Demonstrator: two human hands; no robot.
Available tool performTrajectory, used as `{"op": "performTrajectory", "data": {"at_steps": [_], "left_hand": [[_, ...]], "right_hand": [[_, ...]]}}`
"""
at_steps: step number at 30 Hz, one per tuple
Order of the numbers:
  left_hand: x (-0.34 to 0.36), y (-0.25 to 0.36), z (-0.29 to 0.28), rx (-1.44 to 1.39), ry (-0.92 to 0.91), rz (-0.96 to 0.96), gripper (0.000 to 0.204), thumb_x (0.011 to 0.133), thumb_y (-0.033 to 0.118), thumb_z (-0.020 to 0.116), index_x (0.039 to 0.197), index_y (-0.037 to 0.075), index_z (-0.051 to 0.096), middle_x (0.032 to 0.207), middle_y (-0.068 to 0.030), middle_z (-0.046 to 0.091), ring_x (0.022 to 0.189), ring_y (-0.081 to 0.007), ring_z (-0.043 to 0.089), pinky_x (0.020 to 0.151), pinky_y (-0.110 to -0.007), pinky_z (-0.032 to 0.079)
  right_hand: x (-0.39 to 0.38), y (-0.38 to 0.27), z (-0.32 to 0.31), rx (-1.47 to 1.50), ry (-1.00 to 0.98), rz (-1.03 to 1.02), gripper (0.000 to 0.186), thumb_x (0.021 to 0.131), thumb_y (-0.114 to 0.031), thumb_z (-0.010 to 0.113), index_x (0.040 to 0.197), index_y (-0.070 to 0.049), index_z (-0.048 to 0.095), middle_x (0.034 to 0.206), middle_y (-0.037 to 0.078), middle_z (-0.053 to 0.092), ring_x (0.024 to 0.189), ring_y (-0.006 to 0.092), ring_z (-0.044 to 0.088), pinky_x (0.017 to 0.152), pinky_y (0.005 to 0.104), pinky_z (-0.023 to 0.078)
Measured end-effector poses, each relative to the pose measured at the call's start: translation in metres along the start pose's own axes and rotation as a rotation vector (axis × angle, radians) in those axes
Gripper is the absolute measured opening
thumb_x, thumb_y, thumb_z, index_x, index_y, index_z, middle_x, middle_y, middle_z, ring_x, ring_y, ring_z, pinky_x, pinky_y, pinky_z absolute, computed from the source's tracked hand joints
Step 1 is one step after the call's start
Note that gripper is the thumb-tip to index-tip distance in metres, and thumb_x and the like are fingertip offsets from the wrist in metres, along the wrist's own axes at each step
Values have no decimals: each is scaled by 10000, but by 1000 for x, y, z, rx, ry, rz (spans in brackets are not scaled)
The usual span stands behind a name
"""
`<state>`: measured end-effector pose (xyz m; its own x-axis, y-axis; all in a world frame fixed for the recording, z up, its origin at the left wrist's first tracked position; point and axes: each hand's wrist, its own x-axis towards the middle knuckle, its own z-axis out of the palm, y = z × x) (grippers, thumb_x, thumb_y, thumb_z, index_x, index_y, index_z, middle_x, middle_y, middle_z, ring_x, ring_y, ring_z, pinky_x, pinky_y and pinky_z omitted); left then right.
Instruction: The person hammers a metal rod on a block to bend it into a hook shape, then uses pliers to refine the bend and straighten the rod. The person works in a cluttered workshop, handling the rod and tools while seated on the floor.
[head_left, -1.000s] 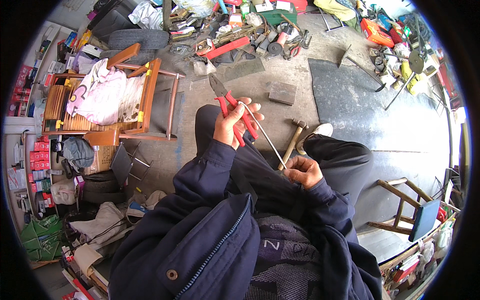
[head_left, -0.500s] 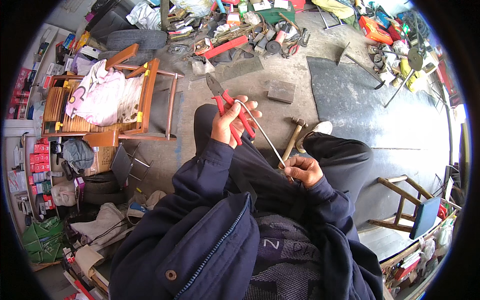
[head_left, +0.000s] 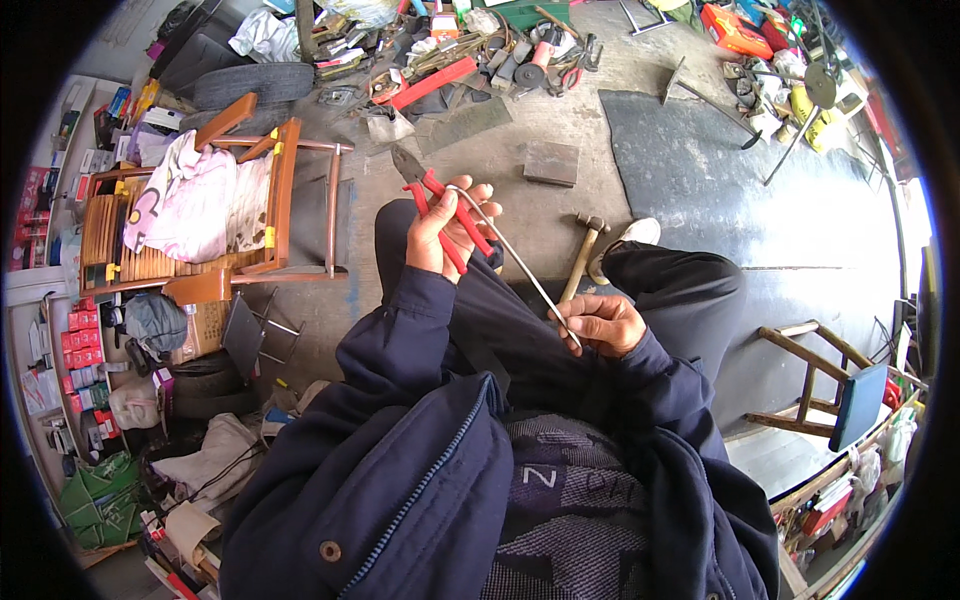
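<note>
Red-handled pliers (head_left: 407, 166) rest in my closed left hand (head_left: 443, 230), jaws pointing up and away from me. The same hand also holds the upper, bent end of a thin metal rod (head_left: 516, 258), which slants down across the pliers toward my right. Thumb and fingers of my right hand (head_left: 607, 326) pinch the rod near its lower end, above my crossed legs. Behind that hand a wooden-handled hammer (head_left: 581, 264) lies beside my shoe (head_left: 638, 232). A metal block (head_left: 550, 164) sits on the floor farther ahead.
A wooden folding chair (head_left: 283, 195) with cloth stands left, a small stool (head_left: 853, 410) right. Piled tools (head_left: 450, 85) lie ahead, along with a dark mat (head_left: 700, 160). Shelves of boxes (head_left: 80, 350), bags and tires (head_left: 250, 85) crowd the edges.
The view has shifted slightly, moving most things up or left in the picture. My hands keep their hold, with the left one a little farther left of the right than before.
</note>
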<state>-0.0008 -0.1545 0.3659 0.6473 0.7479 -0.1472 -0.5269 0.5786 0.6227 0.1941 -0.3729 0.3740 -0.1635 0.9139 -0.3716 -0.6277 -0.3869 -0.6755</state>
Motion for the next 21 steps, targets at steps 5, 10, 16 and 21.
{"op": "performTrajectory", "data": {"at_steps": [5,10,16,21], "left_hand": [[2,-2,-3,-46,-22,-27,294,1006,229,527,1237,54,580,1163,-167,665,1029,-334,668,793,-453,576],[2,-6,-8,-44,25,-33,296,1002,218,531,1236,46,590,1172,-173,665,1014,-333,668,814,-452,568],[3,-7,-16,-71,63,-33,307,1000,225,539,1255,60,582,1211,-169,654,1050,-319,660,844,-467,552],[1,-8,-20,-112,64,-29,312,1002,238,542,1258,65,577,1217,-163,648,1072,-307,651,845,-457,543]], "right_hand": [[1,-1,-1,35,6,51,247,917,-37,631,1137,71,661,871,120,680,684,193,628,627,285,507],[2,-1,-1,37,-41,64,269,928,-50,639,1171,65,648,886,111,686,673,175,644,620,271,538],[1,-3,-1,15,-95,123,285,954,-62,608,1203,75,623,872,96,681,669,153,634,634,251,518],[1,-4,-2,-47,-142,135,282,945,-84,623,1189,55,641,861,86,683,662,126,618,633,233,499]]}}
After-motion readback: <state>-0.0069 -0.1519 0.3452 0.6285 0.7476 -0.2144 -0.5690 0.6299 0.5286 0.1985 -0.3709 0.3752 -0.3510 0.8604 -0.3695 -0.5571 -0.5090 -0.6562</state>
